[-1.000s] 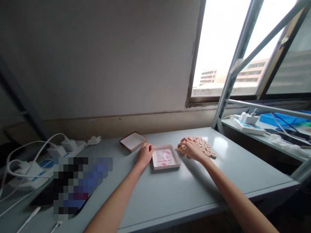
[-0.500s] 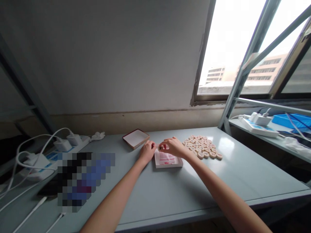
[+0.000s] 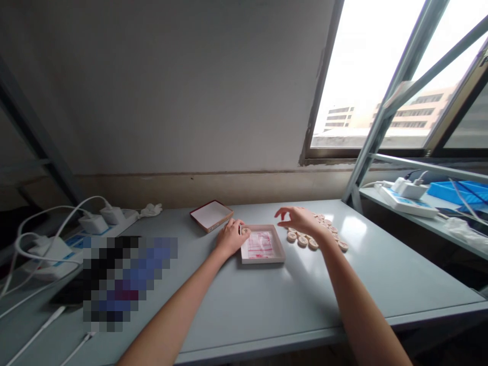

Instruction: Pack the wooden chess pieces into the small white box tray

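A shallow white box (image 3: pixel 263 260) sits open on the table with a folded, red-printed clear sheet (image 3: pixel 261 245) inside. My left hand (image 3: pixel 230 238) curls round the box's back left corner. Its thumb and fingers are closed on a round wooden xiangqi piece (image 3: pixel 246 231), whose marked face shows; how firmly it is gripped is unclear. My right hand (image 3: pixel 299 219) is over the near left edge of a group of xiangqi pieces (image 3: pixel 313 244). Its fingers are curved and apart, with nothing between them. The hand and wrist hide part of the group.
Behind my left hand lies the box lid (image 3: pixel 211 215), inside up. On the left are a power strip (image 3: pixel 125 222) with chargers and white cables, a dark phone (image 3: pixel 63 297) and a blurred-out patch. A side shelf at right holds another power strip (image 3: pixel 409 201) and a blue tray (image 3: pixel 457 192).
My right hand has left the box corner and moved right to the group of pieces. My left hand stays at the corner, where a piece's face now shows beside the thumb.
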### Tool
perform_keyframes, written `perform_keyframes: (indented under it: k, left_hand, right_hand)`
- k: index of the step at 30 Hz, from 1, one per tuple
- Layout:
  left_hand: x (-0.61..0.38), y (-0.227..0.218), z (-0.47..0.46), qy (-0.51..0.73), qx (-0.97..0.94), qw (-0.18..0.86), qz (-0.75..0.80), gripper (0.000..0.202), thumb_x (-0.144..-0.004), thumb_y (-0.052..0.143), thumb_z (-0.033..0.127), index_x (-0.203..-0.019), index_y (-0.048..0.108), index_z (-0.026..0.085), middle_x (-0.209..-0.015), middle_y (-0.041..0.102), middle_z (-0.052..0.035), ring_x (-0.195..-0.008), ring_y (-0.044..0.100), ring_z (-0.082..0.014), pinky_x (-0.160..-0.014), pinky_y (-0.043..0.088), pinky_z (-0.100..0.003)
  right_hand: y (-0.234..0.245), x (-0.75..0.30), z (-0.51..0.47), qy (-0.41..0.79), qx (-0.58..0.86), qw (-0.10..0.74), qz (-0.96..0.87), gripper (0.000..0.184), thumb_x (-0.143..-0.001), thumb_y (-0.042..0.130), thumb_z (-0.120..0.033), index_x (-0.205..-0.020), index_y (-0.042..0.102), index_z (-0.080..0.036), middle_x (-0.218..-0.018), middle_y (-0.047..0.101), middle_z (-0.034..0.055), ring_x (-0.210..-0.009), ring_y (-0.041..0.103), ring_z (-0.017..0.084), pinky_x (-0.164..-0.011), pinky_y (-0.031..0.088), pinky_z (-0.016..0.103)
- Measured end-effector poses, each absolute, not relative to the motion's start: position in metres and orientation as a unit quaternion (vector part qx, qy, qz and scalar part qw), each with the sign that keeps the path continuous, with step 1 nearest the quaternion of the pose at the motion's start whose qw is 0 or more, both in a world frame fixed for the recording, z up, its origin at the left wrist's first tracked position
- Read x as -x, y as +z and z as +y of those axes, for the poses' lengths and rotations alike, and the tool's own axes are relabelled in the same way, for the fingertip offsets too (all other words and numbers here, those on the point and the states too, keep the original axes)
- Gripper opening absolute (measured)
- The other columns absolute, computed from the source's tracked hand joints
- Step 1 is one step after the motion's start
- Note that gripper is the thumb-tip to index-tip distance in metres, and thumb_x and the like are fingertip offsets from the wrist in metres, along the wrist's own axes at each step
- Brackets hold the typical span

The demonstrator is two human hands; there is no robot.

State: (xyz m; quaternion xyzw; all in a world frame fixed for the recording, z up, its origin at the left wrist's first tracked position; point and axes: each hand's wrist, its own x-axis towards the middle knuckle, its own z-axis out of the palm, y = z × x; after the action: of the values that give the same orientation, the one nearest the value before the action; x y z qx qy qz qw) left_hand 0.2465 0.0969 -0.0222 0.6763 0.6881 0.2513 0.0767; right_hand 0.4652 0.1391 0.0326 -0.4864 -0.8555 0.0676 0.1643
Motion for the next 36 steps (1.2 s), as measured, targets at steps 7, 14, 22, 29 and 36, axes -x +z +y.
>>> perform_keyframes:
  k: [7, 14, 22, 29, 36]
  left_hand:
    - [-0.245, -0.022, 0.098, 0.235, -0.686, 0.072, 0.684, 0.023, -0.074, 0.050, 0.034, -0.092, 0.058, 0.022, -0.096, 0.056, -0.0047, -0.084, 0.057, -0.0186, -0.067, 0.041, -0.026]
    - [-0.245, -0.021, 0.097, 0.231, -0.695, 0.086, 0.675, 0.023, -0.075, 0.049, 0.034, -0.092, 0.058, 0.022, -0.098, 0.057, -0.0039, -0.086, 0.057, -0.0189, -0.069, 0.041, -0.026]
    - [-0.242, -0.027, 0.101, 0.239, -0.709, 0.094, 0.657, 0.027, -0.084, 0.035, 0.036, -0.090, 0.058, 0.022, -0.097, 0.057, -0.0047, -0.088, 0.057, -0.0185, -0.074, 0.040, -0.027]
    - [-0.242, -0.027, 0.101, 0.246, -0.715, 0.098, 0.647, 0.028, -0.083, 0.037, 0.038, -0.093, 0.058, 0.021, -0.097, 0.057, -0.0046, -0.089, 0.056, -0.0179, -0.077, 0.040, -0.026]
    - [-0.245, -0.021, 0.096, 0.228, -0.707, 0.106, 0.661, 0.028, -0.080, 0.040, 0.040, -0.093, 0.056, 0.022, -0.098, 0.056, -0.0041, -0.089, 0.055, -0.0182, -0.075, 0.039, -0.026]
  right_hand:
    - [0.019, -0.504, 0.153, 0.214, 0.491, 0.045, -0.843, 0.028, -0.056, 0.065, -0.019, -0.083, 0.065, -0.025, -0.080, 0.064, -0.0003, -0.071, 0.058, 0.017, -0.056, 0.039, 0.023]
    - [0.027, -0.498, 0.147, 0.268, 0.465, 0.083, -0.839, 0.020, -0.062, 0.063, -0.028, -0.080, 0.066, -0.020, -0.073, 0.063, 0.0020, -0.066, 0.056, 0.015, -0.055, 0.039, 0.023]
    - [0.015, -0.433, 0.132, 0.215, 0.345, 0.216, -0.888, 0.020, -0.074, 0.056, -0.032, -0.088, 0.063, -0.019, -0.066, 0.057, -0.0006, -0.059, 0.049, 0.010, -0.054, 0.036, 0.020]
    - [0.000, -0.411, 0.125, 0.089, 0.349, 0.209, -0.909, 0.016, -0.077, 0.056, -0.028, -0.090, 0.061, -0.022, -0.073, 0.062, -0.0009, -0.063, 0.052, 0.011, -0.064, 0.034, 0.023]
    - [0.013, -0.439, 0.133, 0.085, 0.426, 0.188, -0.881, 0.005, -0.074, 0.056, -0.024, -0.077, 0.060, -0.022, -0.075, 0.063, -0.0016, -0.066, 0.054, 0.012, -0.062, 0.033, 0.022]
